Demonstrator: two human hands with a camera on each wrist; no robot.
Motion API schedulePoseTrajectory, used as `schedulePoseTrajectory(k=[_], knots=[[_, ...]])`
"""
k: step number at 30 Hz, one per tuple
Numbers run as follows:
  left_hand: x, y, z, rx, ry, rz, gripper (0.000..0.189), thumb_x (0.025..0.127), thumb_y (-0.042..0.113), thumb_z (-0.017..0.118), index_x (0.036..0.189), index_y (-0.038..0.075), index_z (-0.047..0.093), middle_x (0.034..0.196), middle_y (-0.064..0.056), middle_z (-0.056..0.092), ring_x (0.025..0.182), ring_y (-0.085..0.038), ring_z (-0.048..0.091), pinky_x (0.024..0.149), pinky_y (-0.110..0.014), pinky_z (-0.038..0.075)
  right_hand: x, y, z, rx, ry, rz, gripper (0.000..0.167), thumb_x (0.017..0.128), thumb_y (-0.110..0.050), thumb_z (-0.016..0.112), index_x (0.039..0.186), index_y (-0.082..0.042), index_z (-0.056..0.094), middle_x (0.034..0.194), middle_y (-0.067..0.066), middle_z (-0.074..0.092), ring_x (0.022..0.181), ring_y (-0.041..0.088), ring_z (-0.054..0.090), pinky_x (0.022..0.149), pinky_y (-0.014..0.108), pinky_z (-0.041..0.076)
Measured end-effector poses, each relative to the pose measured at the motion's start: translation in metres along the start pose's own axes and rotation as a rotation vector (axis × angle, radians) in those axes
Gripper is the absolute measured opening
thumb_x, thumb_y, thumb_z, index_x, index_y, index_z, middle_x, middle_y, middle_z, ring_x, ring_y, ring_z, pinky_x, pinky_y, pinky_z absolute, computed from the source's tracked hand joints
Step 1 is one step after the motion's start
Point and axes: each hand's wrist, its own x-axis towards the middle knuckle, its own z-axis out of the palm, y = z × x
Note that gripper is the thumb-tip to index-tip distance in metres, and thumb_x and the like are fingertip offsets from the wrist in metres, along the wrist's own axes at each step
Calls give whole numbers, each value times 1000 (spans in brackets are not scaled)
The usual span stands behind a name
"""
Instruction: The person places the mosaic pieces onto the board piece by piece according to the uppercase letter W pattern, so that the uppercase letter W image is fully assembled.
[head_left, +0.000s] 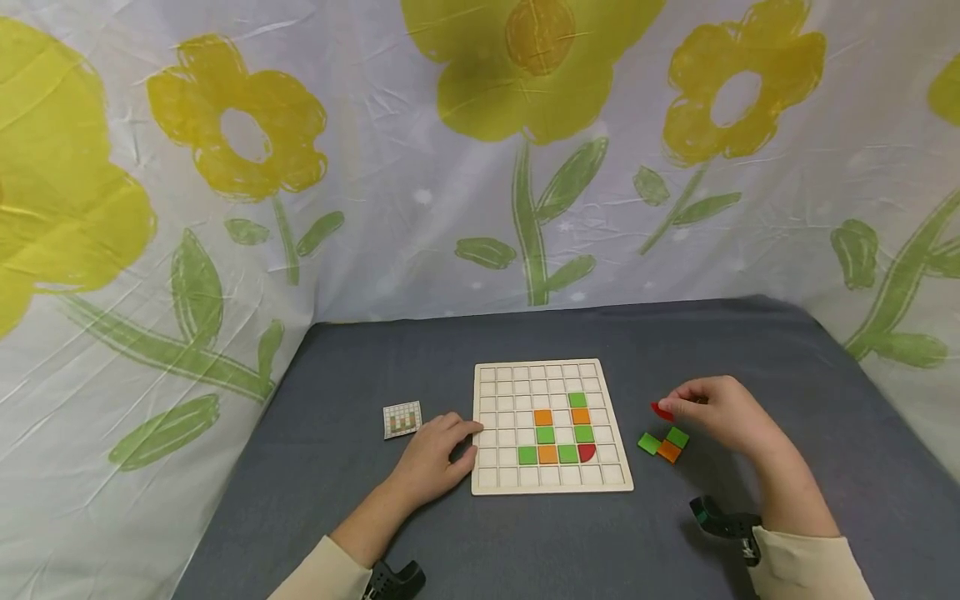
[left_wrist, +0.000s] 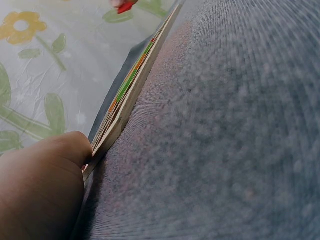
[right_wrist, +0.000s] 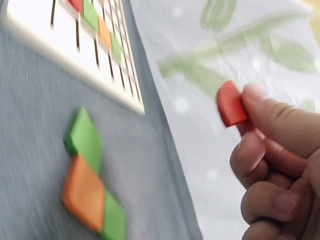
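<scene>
A pale wooden grid board (head_left: 517,489) lies flat on the dark cloth, with green, orange and red tiles in some of its squares. My left hand (head_left: 431,454) touches the board's left edge with thumb and fingers; the left wrist view shows the thumb (left_wrist: 75,147) against that edge. To the right of the board, my right hand (head_left: 723,417) pinches a red tile (right_wrist: 231,103) with one rounded side between thumb and fingertip, raised off the cloth. Below it lie two green tiles (head_left: 649,443) and an orange tile (head_left: 669,452), touching one another.
A small card (head_left: 402,419) printed with a grid pattern lies left of the board, near the left hand. Dark grey cloth (head_left: 555,542) covers the table. Behind and at the sides hangs a pale curtain (head_left: 390,225) with yellow flowers.
</scene>
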Motion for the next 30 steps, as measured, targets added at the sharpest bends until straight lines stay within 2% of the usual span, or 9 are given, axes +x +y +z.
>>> schedulePoseTrajectory(k=[5, 14, 18, 23, 26, 30], knots=[[0, 0, 0, 0, 1, 1, 27, 96, 19, 70, 123, 17, 73, 95, 6, 61, 79, -10, 51, 70, -34, 45, 7, -14, 10, 114, -41, 9, 37, 98, -37, 71, 108, -3, 78, 89, 6, 69, 74, 22, 49, 61, 35, 40], [0, 0, 0, -3, 2, 6, 27, 97, 18, 69, 123, 16, 73, 95, 5, 61, 78, -11, 51, 70, -34, 44, 20, -40, 23, 191, -91, -1, 32, 99, -31, 70, 111, -2, 79, 87, 6, 69, 80, 24, 50, 69, 38, 41], [0, 0, -1, -8, 2, 9, 27, 97, 18, 69, 123, 15, 73, 96, 3, 62, 79, -12, 53, 71, -35, 46, 27, -52, 31, 208, -108, 0, 29, 99, -31, 71, 109, -6, 80, 98, 3, 73, 95, 25, 56, 80, 39, 45], [0, 1, -1, -12, -5, 13, 27, 97, 19, 68, 124, 15, 72, 97, 3, 63, 80, -13, 53, 72, -35, 46, 35, -64, 45, 249, -136, 2, 20, 99, -26, 70, 104, -11, 81, 104, 3, 74, 103, 24, 58, 85, 40, 44], [0, 1, -1, -9, -10, 8, 27, 98, 19, 68, 125, 15, 72, 98, 3, 63, 81, -13, 53, 72, -35, 46, 39, -73, 57, 262, -152, -32, 17, 99, -23, 70, 101, -11, 82, 104, 2, 74, 100, 23, 59, 82, 39, 46], [0, 0, -1, -6, -11, 2, 28, 98, 18, 69, 125, 15, 72, 98, 3, 63, 81, -13, 54, 73, -36, 46, 46, -84, 75, 263, -163, -86, 15, 97, -23, 73, 97, -12, 83, 97, 3, 75, 84, 21, 54, 70, 36, 43]])
